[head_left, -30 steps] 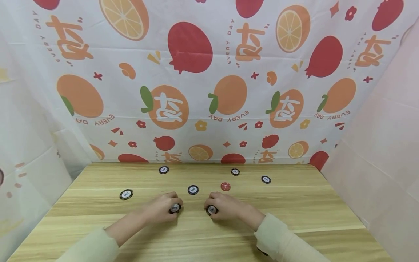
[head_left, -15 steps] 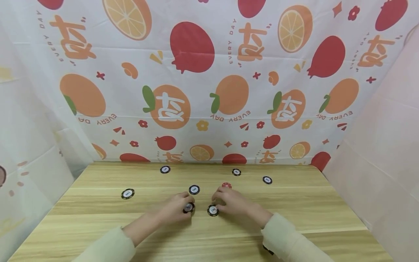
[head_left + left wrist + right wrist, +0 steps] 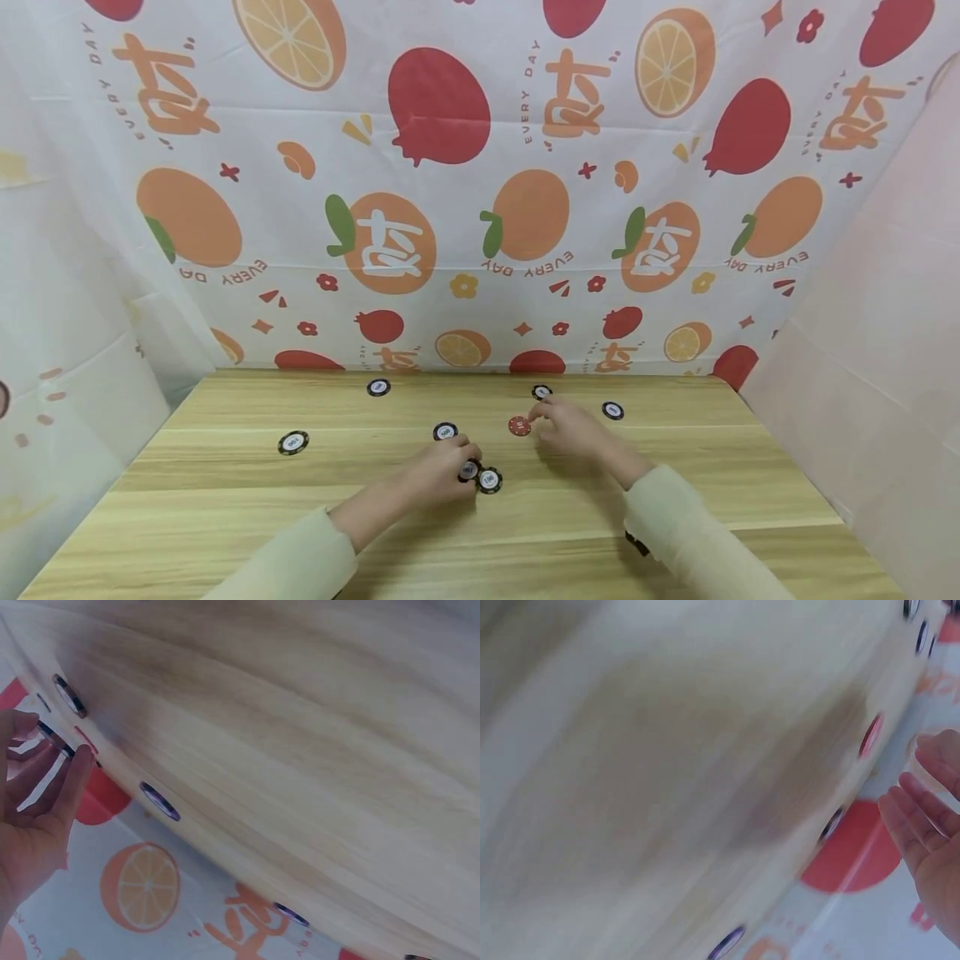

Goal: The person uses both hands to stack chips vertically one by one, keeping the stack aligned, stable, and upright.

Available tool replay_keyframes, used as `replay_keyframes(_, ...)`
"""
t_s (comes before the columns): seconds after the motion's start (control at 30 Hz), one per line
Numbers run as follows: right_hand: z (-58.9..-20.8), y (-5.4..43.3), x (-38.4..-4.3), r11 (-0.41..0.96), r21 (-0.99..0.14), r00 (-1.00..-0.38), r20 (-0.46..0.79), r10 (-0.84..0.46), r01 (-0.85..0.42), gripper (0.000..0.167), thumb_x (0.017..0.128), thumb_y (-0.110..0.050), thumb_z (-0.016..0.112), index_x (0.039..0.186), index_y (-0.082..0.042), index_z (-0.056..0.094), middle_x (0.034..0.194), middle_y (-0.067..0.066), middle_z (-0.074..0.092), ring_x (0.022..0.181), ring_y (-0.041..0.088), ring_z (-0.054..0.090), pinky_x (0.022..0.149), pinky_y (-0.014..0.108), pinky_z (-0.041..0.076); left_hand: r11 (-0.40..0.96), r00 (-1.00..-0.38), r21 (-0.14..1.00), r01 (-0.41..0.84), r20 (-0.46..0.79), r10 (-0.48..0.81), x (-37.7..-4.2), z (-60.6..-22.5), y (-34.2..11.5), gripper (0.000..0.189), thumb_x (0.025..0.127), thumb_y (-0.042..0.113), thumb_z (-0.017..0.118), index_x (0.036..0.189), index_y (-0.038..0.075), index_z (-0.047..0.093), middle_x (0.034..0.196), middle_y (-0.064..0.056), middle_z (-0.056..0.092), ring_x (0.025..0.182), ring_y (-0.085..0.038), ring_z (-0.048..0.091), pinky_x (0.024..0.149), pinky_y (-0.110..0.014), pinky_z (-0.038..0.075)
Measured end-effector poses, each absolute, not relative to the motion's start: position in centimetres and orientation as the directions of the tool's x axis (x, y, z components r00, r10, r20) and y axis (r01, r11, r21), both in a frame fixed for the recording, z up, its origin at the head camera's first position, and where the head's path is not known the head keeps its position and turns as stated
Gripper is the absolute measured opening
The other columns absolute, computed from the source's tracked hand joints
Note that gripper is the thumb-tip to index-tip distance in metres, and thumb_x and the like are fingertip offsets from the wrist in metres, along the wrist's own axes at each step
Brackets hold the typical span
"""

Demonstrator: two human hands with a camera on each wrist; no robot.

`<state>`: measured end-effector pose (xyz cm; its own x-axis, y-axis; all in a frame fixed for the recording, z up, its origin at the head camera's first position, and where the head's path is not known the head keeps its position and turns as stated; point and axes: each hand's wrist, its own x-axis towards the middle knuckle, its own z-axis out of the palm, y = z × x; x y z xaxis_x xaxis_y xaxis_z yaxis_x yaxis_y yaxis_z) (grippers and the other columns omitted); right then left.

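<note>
My left hand (image 3: 441, 472) pinches a black-edged poker chip (image 3: 468, 471) between thumb and fingers; the left wrist view shows this held chip (image 3: 56, 739) edge-on. Just to its right, another black-edged poker chip (image 3: 491, 480) lies flat on the table; whether the two touch, I cannot tell. My right hand (image 3: 576, 430) hovers with nothing in it, its fingertips between a red poker chip (image 3: 519, 426) and a black-edged chip (image 3: 542, 391) at the back. From the right wrist, that hand (image 3: 930, 840) shows relaxed, extended fingers apart from the red chip (image 3: 871, 736).
More black-edged chips lie about: one (image 3: 445, 431) behind my left hand, one (image 3: 293, 442) at left, one (image 3: 378, 387) at back left, one (image 3: 612, 410) at right. Another chip (image 3: 636, 543) is partly hidden under my right sleeve. A fruit-print cloth (image 3: 450, 225) hangs behind the wooden table (image 3: 225, 517).
My left hand has carried its chip rightward to the other chip. The right hand has let go of that chip and moved back and right, past the red chip.
</note>
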<state>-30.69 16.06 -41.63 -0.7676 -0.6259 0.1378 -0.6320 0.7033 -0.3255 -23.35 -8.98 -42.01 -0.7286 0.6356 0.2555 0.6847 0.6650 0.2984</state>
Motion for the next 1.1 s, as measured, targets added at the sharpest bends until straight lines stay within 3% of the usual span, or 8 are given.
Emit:
replay_keyframes(0.17, -41.7, 18.5, -32.2, 0.773, -0.323, -0.834, 0.124, -0.537, -0.546, 0.020, 0.083, -0.006, 0.061, 0.103, -0.004, 0.064, 0.111, 0.011, 0.056, 0.103, 0.028, 0.054, 0.084, 0.041, 0.045, 0.680, -0.739, 0.290, 0.674, 0.235, 0.632, -23.6, -42.2, -8.1, 0.029, 0.071, 0.014, 0.069, 0.097, 0.002, 0.063, 0.089, -0.005, 0.056, 0.078, -0.017, 0.055, 0.068, -0.026, 0.048)
replay_keyframes(0.37, -42.2, 21.1, -33.5, 0.813, -0.311, -0.869, 0.132, -0.476, -0.493, 0.018, 0.084, -0.008, 0.063, 0.101, -0.002, 0.065, 0.103, 0.007, 0.057, 0.095, 0.026, 0.056, 0.081, 0.040, 0.046, 0.687, -0.741, 0.280, 0.670, 0.215, 0.636, -23.7, -42.2, -7.3, 0.027, 0.073, 0.014, 0.069, 0.097, 0.002, 0.063, 0.089, -0.007, 0.056, 0.080, -0.019, 0.056, 0.067, -0.026, 0.048)
replay_keyframes(0.6, -42.1, 23.0, -33.9, 0.861, -0.308, -0.913, 0.090, -0.397, -0.405, 0.019, 0.086, -0.008, 0.062, 0.103, -0.001, 0.062, 0.108, 0.015, 0.054, 0.092, 0.029, 0.054, 0.079, 0.044, 0.045, 0.708, -0.737, 0.205, 0.676, 0.198, 0.646, -23.6, -42.6, -6.5, 0.030, 0.074, 0.017, 0.069, 0.099, 0.002, 0.063, 0.091, -0.009, 0.058, 0.083, -0.023, 0.057, 0.072, -0.030, 0.046)
replay_keyframes(0.87, -42.2, 24.4, -33.9, 0.890, -0.265, -0.924, 0.018, -0.381, -0.372, 0.039, 0.084, -0.005, 0.057, 0.122, 0.005, 0.052, 0.122, 0.026, 0.047, 0.110, 0.039, 0.047, 0.088, 0.050, 0.038, 0.723, -0.745, 0.179, 0.667, 0.183, 0.642, -23.7, -42.8, -6.1, 0.030, 0.075, 0.017, 0.069, 0.102, 0.003, 0.064, 0.092, -0.008, 0.059, 0.083, -0.020, 0.058, 0.073, -0.030, 0.046)
replay_keyframes(1.1, -43.0, 25.4, -34.1, 0.883, -0.255, -0.914, 0.009, -0.405, -0.394, 0.036, 0.088, -0.004, 0.052, 0.122, 0.007, 0.051, 0.128, 0.028, 0.043, 0.113, 0.043, 0.044, 0.092, 0.052, 0.035, 0.711, -0.738, 0.199, 0.675, 0.178, 0.651, -23.7, -42.9, -6.1, 0.030, 0.074, 0.014, 0.070, 0.101, 0.001, 0.063, 0.090, -0.009, 0.059, 0.080, -0.019, 0.058, 0.067, -0.023, 0.048)
